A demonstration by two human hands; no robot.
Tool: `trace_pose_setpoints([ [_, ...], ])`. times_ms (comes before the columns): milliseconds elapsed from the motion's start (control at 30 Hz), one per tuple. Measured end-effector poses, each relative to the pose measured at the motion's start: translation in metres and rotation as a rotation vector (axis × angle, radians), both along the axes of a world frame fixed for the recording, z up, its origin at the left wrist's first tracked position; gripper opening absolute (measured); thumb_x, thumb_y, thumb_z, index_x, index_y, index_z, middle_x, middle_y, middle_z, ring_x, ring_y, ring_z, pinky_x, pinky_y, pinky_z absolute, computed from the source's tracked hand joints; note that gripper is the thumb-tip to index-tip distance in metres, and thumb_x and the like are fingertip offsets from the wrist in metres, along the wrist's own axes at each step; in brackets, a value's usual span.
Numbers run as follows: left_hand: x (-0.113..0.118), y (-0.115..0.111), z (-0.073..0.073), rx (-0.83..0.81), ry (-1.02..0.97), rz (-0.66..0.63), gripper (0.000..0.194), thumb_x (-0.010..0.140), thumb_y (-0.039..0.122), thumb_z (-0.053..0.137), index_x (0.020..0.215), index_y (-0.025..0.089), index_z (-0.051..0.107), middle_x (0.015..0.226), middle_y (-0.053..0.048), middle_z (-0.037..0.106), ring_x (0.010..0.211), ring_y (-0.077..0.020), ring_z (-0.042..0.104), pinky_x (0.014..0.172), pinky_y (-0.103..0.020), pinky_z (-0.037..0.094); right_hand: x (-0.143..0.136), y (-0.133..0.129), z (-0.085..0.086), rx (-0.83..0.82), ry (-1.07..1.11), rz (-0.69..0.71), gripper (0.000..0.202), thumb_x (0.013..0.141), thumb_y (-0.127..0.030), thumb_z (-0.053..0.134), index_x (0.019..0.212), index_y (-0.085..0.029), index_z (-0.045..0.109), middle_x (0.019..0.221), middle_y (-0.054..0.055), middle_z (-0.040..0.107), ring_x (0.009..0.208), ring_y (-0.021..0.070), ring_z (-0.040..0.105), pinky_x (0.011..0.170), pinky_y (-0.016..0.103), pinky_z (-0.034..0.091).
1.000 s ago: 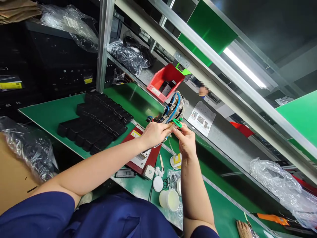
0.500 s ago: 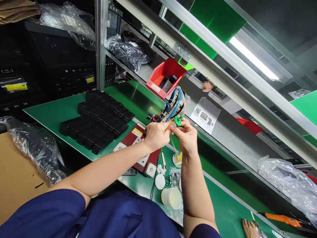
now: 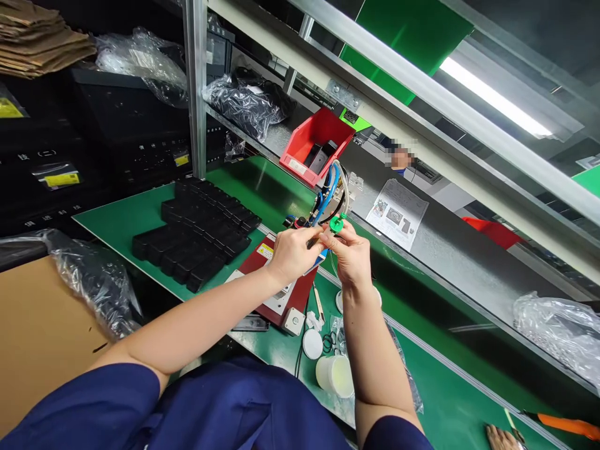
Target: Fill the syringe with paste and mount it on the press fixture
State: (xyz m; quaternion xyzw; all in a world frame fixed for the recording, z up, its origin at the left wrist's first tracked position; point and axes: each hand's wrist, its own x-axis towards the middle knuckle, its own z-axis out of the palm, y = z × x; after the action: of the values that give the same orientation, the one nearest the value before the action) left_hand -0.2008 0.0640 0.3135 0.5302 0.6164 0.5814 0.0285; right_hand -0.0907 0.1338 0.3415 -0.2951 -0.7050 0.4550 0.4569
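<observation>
My left hand [image 3: 291, 251] is closed in a pinch at the right hand's fingertips; its fingers hide whatever is between them. My right hand [image 3: 352, 253] grips a small bright green round plastic part [image 3: 336, 224] with a short projecting stem. Both hands are raised over the bench, their fingertips almost meeting. Behind them stands a fixture with blue and white tubes [image 3: 334, 190]. Partly covered by my left forearm, its dark red base [image 3: 263, 255] carries a yellow warning label and a white button box [image 3: 294, 321].
Black plastic cases [image 3: 192, 234] lie in rows on the green bench at left. A red bin [image 3: 319, 147] hangs above. Nearer me are a white tub [image 3: 334, 376], a white lid [image 3: 312, 344] and black rings [image 3: 329, 341]. Another person's hand [image 3: 501, 437] rests at lower right.
The view has shifted slightly, so the bench things appear further right. Both hands stay together at the green part, with the fingers only slightly repositioned.
</observation>
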Motion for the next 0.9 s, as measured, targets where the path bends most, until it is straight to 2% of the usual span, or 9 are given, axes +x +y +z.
trace_pose_setpoints([
  [67,0.006,0.002,-0.002,0.025,-0.010,0.083,0.019,0.078,0.024,0.069,0.096,0.020,0.076,0.088,-0.007,0.077,0.079,-0.0224,0.071,0.075,-0.030,0.051,-0.001,0.001,-0.001,0.016,0.012,-0.030,0.022,0.060,-0.032,0.084,0.080,-0.024,0.077,0.109,0.006,0.069,0.122,0.0257,0.052,0.097,0.039,0.047],
  [133,0.009,0.005,-0.003,0.044,-0.028,0.088,0.016,0.077,0.022,0.069,0.091,0.019,0.077,0.085,-0.007,0.077,0.076,-0.0219,0.070,0.074,-0.030,0.051,-0.001,0.001,0.000,0.019,0.000,-0.045,0.025,0.058,-0.035,0.085,0.078,-0.022,0.077,0.108,0.008,0.069,0.122,0.0268,0.053,0.095,0.039,0.048],
  [267,0.004,0.006,-0.003,0.059,-0.098,-0.062,0.018,0.080,0.021,0.065,0.093,0.018,0.077,0.086,-0.007,0.077,0.068,-0.0185,0.069,0.066,-0.026,0.050,0.004,0.006,0.009,0.018,-0.121,0.044,0.028,0.056,-0.039,0.086,0.076,-0.022,0.076,0.117,0.009,0.066,0.125,0.0288,0.051,0.093,0.039,0.049],
  [400,-0.004,0.007,-0.005,0.043,-0.118,-0.199,0.020,0.082,0.025,0.062,0.092,0.016,0.077,0.083,-0.006,0.077,0.068,-0.0183,0.068,0.066,-0.026,0.050,0.010,0.012,0.014,0.064,-0.185,0.226,0.023,0.067,-0.043,0.079,0.079,-0.024,0.076,0.127,0.007,0.063,0.132,0.0269,0.046,0.102,0.040,0.044],
  [467,-0.007,0.009,-0.006,0.042,-0.112,-0.252,0.020,0.082,0.025,0.061,0.091,0.016,0.077,0.081,-0.005,0.077,0.070,-0.0185,0.069,0.068,-0.026,0.051,0.010,0.013,0.013,0.070,-0.165,0.251,0.023,0.069,-0.044,0.077,0.072,-0.022,0.074,0.132,0.007,0.060,0.132,0.0278,0.047,0.105,0.041,0.042],
  [567,-0.012,0.012,-0.008,0.039,-0.092,-0.321,0.020,0.081,0.025,0.060,0.088,0.015,0.076,0.083,-0.005,0.077,0.073,-0.0194,0.069,0.070,-0.027,0.052,0.007,0.012,0.007,0.104,-0.130,0.193,0.023,0.070,-0.040,0.076,0.061,-0.020,0.069,0.132,0.007,0.060,0.133,0.0278,0.046,0.109,0.042,0.038],
  [633,-0.015,0.014,-0.008,0.039,-0.068,-0.361,0.020,0.080,0.026,0.060,0.083,0.015,0.075,0.084,-0.005,0.077,0.076,-0.0202,0.070,0.071,-0.027,0.053,0.005,0.010,0.003,0.149,-0.129,0.128,0.020,0.070,-0.037,0.076,0.060,-0.021,0.068,0.129,0.005,0.062,0.133,0.0268,0.045,0.113,0.044,0.033],
  [767,-0.022,0.020,-0.010,0.036,-0.046,-0.422,0.020,0.080,0.028,0.060,0.075,0.015,0.074,0.081,-0.005,0.076,0.079,-0.0214,0.070,0.074,-0.030,0.055,0.001,0.004,-0.005,0.213,-0.123,0.002,0.011,0.071,-0.035,0.077,0.070,-0.025,0.073,0.126,0.002,0.065,0.132,0.0266,0.046,0.115,0.047,0.030],
  [900,-0.029,0.023,-0.011,0.027,-0.046,-0.535,0.022,0.081,0.031,0.060,0.082,0.015,0.075,0.085,-0.007,0.077,0.082,-0.0242,0.071,0.076,-0.033,0.056,-0.001,0.000,-0.010,0.230,-0.085,-0.067,0.016,0.073,-0.040,0.076,0.076,-0.024,0.075,0.123,0.004,0.067,0.126,0.0259,0.052,0.112,0.047,0.034],
])
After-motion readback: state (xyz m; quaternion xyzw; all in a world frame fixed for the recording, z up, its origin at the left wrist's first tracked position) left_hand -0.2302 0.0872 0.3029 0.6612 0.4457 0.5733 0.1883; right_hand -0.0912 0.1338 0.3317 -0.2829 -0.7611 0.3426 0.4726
